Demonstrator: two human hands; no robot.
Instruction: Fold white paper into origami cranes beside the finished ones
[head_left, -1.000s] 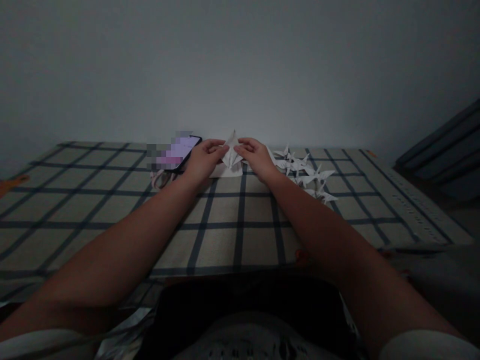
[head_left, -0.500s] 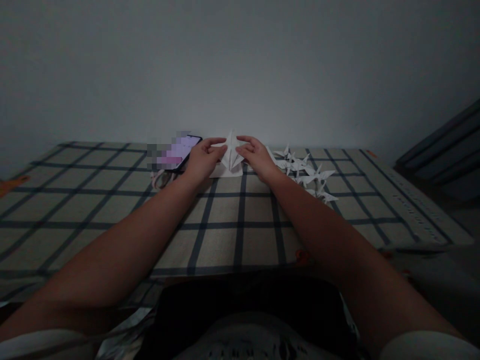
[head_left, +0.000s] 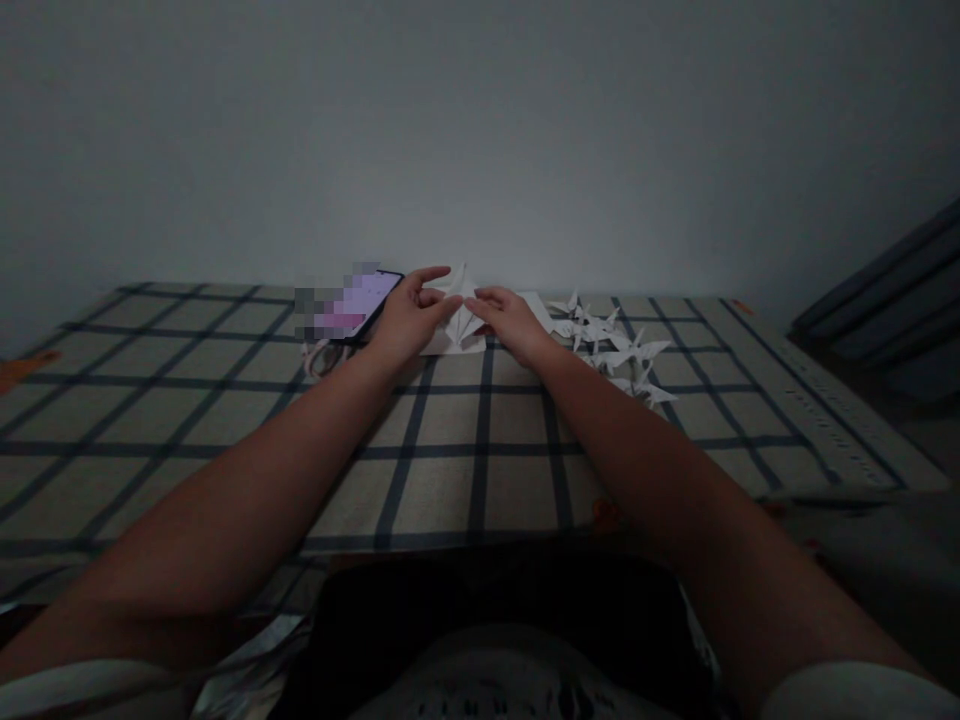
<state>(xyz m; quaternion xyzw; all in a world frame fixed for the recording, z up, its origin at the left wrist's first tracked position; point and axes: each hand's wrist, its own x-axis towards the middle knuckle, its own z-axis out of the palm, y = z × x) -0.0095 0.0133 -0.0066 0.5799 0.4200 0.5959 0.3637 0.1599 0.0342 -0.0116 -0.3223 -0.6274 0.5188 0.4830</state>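
A half-folded white paper figure stands at the far middle of the checked tablecloth, over a flat white sheet. My left hand pinches its left side with thumb and fingers, the index finger stretched out above. My right hand presses its fingertips on the right side of the same piece. Both forearms reach far forward across the cloth.
A lit phone lies just left of my left hand, with a pale cord coiled below it. Several finished white paper cranes are scattered right of my right hand. A grey wall rises behind; a dark object sits at far right.
The paper point has dropped lower and flatter between my hands. My right hand's fingers moved down onto it, and my left index finger lifted and stretched out.
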